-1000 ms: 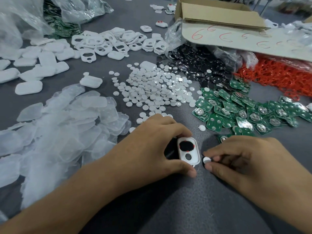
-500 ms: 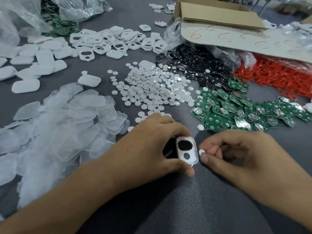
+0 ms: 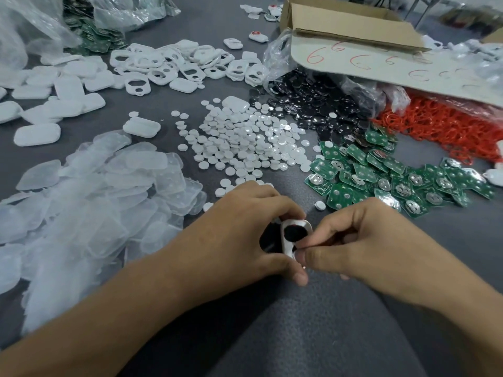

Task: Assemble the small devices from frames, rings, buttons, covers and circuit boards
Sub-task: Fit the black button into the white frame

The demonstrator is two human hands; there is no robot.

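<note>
Head: left hand (image 3: 234, 235), right hand (image 3: 362, 240) pinch one frame (image 3: 288, 247).

White frame (image 3: 288, 247): 1, rounded rectangle, black disc in its large opening, tilted, gripped between left hand (image 3: 239, 235) and right hand (image 3: 362, 240). White buttons (image 3: 245, 142), green circuit boards (image 3: 381, 180), red rings (image 3: 449, 129): loose heaps on worktop (image 3: 163, 104) beyond.

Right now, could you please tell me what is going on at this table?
A person is assembling a small device. The left hand grips a white plastic frame with a black round centre, while the right hand pinches its near end, probably seating a part that the fingers hide. Heaps of small white round buttons, green circuit boards, red rings and clear plastic covers lie around on the grey table.
</note>
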